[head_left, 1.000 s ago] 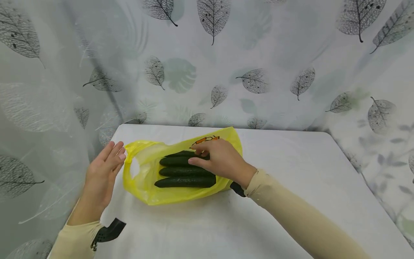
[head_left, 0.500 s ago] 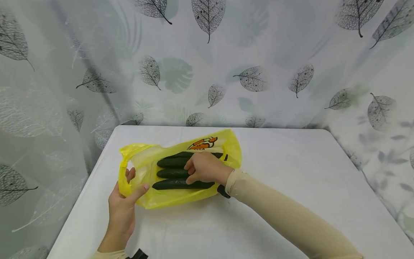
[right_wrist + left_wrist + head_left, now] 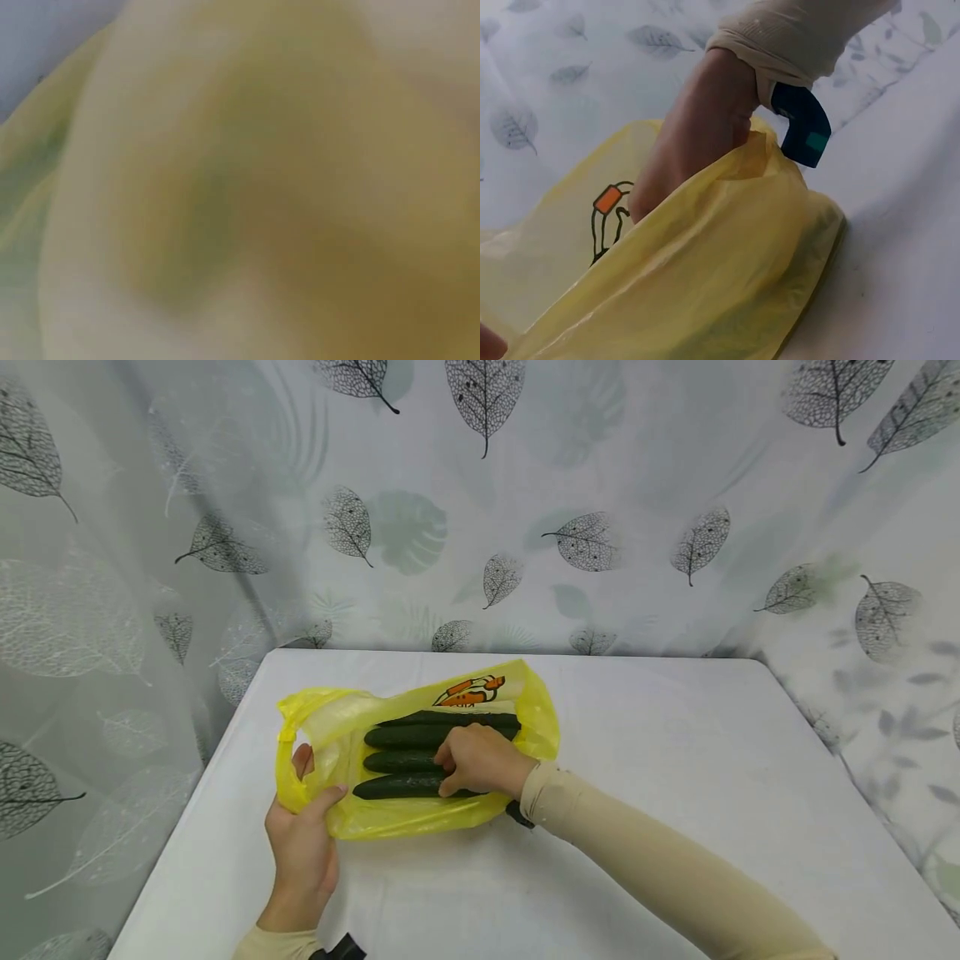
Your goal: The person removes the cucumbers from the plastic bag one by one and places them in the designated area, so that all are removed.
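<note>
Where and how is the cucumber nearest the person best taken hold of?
Probably around its middle, from above: the nearest cucumber lies crosswise, long and slim, inside the yellow bag, whose opening gives access from above, while another cucumber lies close behind.

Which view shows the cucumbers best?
The head view: the cucumbers lie side by side, visible inside the open yellow plastic bag. Left wrist: only dark greenish shading through the plastic. Right wrist: too blurred to tell.
</note>
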A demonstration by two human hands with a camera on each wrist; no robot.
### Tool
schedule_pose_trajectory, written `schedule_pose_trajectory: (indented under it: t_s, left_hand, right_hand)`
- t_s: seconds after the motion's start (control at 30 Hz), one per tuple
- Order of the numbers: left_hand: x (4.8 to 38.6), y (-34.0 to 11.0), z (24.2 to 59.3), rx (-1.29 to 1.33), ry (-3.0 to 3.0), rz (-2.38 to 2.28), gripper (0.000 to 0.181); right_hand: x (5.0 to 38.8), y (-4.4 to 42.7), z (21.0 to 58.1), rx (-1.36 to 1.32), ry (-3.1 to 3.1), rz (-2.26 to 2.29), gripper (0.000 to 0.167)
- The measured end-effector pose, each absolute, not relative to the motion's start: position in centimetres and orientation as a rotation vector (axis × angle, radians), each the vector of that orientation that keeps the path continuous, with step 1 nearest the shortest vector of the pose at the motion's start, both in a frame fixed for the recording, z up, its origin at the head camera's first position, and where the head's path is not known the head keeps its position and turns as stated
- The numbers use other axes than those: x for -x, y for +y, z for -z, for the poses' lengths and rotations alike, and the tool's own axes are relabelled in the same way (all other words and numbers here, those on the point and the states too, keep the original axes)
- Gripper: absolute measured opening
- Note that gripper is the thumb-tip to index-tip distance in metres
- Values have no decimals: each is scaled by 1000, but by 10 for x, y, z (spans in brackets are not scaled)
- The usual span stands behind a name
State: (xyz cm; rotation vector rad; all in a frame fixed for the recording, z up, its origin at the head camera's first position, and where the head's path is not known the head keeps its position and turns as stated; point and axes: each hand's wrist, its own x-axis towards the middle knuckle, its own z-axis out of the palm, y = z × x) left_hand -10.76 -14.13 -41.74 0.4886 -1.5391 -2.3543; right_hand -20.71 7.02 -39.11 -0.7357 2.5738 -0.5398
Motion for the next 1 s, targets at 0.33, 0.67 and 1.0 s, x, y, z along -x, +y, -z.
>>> schedule_pose_trajectory:
  t_s: [0.33, 0.67, 1.0]
  left_hand:
    - [108, -138, 416, -435, -1551, 2351, 68]
    - [105, -135, 415, -406, -1566, 2342, 66]
    - [105, -135, 415, -395, -1603, 2301, 66]
  right_hand:
    - [203, 76, 396, 714, 2525, 610, 43]
    - [197, 74, 415, 823, 2581, 512, 45]
    - [189, 72, 425, 863, 2668, 407, 47]
